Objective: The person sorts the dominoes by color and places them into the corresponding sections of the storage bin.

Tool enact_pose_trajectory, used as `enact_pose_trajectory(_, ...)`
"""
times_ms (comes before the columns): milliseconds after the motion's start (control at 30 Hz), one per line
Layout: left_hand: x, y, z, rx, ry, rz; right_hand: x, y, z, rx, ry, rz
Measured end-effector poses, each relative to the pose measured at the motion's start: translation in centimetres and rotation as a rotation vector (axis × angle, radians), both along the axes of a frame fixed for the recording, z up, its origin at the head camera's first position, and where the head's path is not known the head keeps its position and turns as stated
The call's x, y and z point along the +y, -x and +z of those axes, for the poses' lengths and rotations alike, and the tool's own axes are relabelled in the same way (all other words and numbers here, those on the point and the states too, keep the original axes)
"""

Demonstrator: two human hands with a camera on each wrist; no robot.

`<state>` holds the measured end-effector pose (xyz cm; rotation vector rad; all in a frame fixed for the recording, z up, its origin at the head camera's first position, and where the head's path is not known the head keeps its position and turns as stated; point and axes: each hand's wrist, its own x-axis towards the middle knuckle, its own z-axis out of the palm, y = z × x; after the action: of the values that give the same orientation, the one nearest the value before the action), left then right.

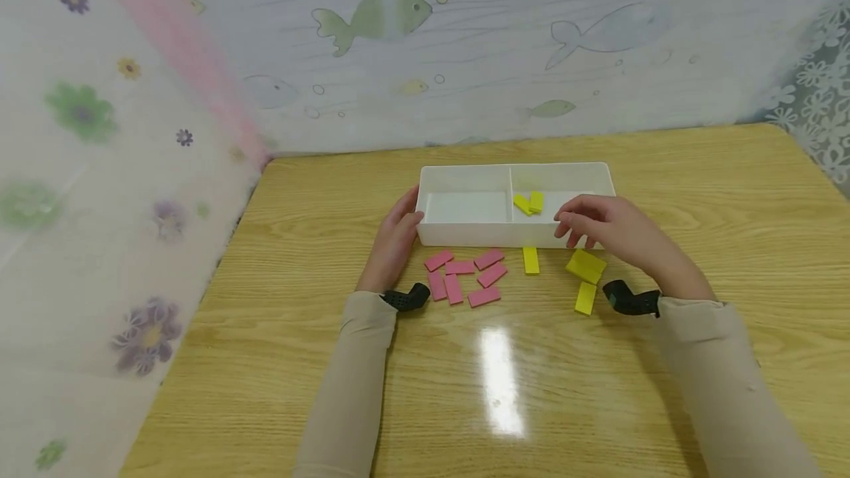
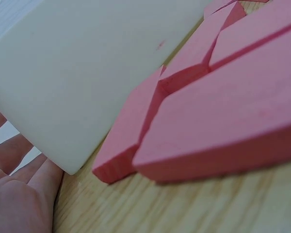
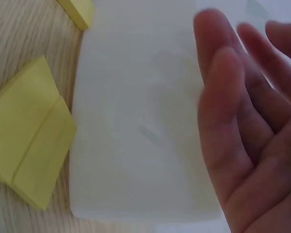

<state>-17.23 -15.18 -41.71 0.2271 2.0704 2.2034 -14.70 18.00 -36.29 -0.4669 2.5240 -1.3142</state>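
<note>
A white two-compartment box [image 1: 465,234] stands on the table. My left hand [image 1: 393,246] rests against its left end, fingers fairly straight; the left wrist view shows this hand [image 2: 19,189] beside the box corner [image 2: 72,97]. Over the front wall of the right compartment is my right hand [image 1: 614,231], fingers loosely bent. In the right wrist view this hand [image 3: 252,131] has nothing between thumb and fingertips. Two yellow blocks [image 1: 536,201] lie in the right compartment. Several yellow blocks [image 1: 584,299] lie in front of it, some stacked; several pink blocks [image 1: 453,289] lie before the left compartment.
The wooden table [image 1: 299,205] meets a wall cover with printed fish [image 1: 392,13] behind the box. A flower-patterned cover [image 1: 83,113] hangs at the left. Dark devices are strapped to both wrists, near the blocks.
</note>
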Motion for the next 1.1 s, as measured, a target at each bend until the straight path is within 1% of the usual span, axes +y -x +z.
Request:
enact_pose_trajectory(133,0.0,-0.1,0.0,0.013,-0.007,-0.010,0.8,0.0,-0.1,-0.066,-0.046,0.095)
enact_pose_trajectory(267,0.0,0.0,0.1,0.008,-0.037,-0.014,1.2,0.1,-0.2,-0.161,-0.095,0.175)
enact_pose_trajectory(400,0.1,0.1,0.2,0.006,-0.064,-0.015,1.2,0.3,-0.4,-0.279,-0.116,0.199)
enact_pose_trajectory(500,0.1,0.1,0.3,0.004,-0.055,-0.016,1.2,0.3,-0.9,-0.374,-0.115,0.196)
enact_pose_trajectory(567,0.1,0.0,0.2,-0.001,-0.051,-0.019,1.1,0.2,-1.4,-0.413,-0.109,0.199)
enact_pose_trajectory(700,0.1,-0.1,0.1,-0.012,-0.056,-0.025,0.8,0.0,-2.5,-0.421,-0.128,0.207)
enact_pose_trajectory(800,0.0,-0.1,0.0,-0.015,-0.064,-0.027,0.5,-0.1,-3.0,-0.418,-0.139,0.216)
enact_pose_trajectory(1000,0.0,0.2,-0.3,0.001,-0.096,-0.030,0.0,-0.1,-3.2,-0.436,-0.111,0.229)
enact_pose_trajectory(1100,-0.1,0.7,-0.9,0.003,-0.104,-0.024,-0.3,0.1,-3.2,-0.431,-0.100,0.238)
